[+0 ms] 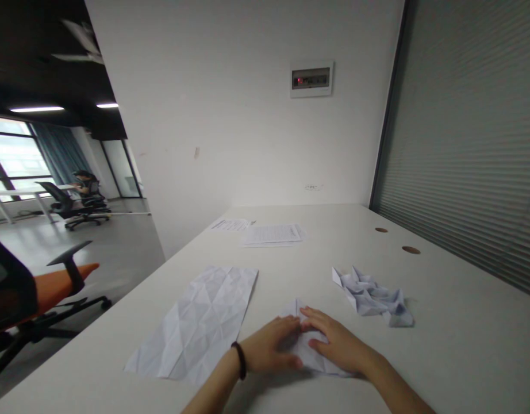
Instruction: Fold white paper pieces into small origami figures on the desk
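Note:
A creased sheet of white folded paper (306,351) lies on the table before me, partly covered by both hands. My left hand (271,345), with a dark band at the wrist, rests over its left side, thumb stretched away from the fingers. From the right, my right hand (336,342) reaches over the same sheet, fingers extended and thumb apart. The fingertips of both hands come close together near the sheet's far corner, pressing on it. Anything under the fingers is hidden.
A larger sheet with a triangular crease pattern (204,322) lies to the left. At the right stands a crumpled-looking folded paper piece (375,296). Printed sheets (271,234) lie farther back on the white table (334,230). An orange-seated chair (53,287) stands beyond the left edge.

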Demonstrator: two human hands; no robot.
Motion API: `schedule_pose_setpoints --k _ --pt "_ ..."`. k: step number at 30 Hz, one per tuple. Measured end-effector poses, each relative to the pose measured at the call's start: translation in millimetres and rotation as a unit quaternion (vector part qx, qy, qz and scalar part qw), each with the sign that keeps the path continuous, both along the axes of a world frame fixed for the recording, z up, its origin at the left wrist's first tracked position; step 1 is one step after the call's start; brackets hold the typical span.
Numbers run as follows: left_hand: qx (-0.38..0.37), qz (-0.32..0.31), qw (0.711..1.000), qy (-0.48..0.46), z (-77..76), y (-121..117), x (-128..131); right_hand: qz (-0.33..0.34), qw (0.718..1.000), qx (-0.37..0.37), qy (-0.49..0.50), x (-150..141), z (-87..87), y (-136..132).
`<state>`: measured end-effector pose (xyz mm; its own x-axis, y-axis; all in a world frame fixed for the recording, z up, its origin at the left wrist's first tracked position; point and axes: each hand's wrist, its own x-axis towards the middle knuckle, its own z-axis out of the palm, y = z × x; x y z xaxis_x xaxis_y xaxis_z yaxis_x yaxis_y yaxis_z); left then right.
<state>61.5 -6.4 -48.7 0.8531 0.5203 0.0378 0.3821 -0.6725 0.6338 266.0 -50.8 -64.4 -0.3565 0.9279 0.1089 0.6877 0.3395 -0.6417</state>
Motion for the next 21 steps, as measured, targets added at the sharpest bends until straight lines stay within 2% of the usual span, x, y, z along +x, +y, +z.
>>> schedule_pose_setpoints --k 2,5,8,11,13,17,21 --pt "0.056 -0.029 0.995 0.073 -0.7 -4.2 2.2 -0.001 1.0 0.005 -0.002 0.5 -1.2 0.4" --pt "0.093 -0.029 0.989 0.112 -4.8 -5.7 5.2 -0.006 1.0 0.02 -0.007 -0.1 -1.3 1.5" --pt "0.115 -0.009 0.989 0.096 -10.4 -3.2 6.7 -0.012 0.998 0.067 0.005 -2.5 2.9 2.3" --pt "0.133 0.004 0.99 0.042 -11.9 0.1 6.5 -0.002 0.993 0.11 0.044 -3.2 9.4 1.1" --pt "0.132 0.006 0.991 0.011 -9.1 1.6 5.4 0.001 0.994 0.095 0.058 -1.3 12.7 -1.2" --pt "0.125 0.022 0.992 -0.003 0.8 3.3 1.3 0.003 0.999 0.018 0.048 5.6 16.0 -5.9" --pt "0.139 0.099 0.985 0.001 3.3 8.7 -4.1 -0.029 0.999 0.018 0.014 10.7 18.8 -4.6"
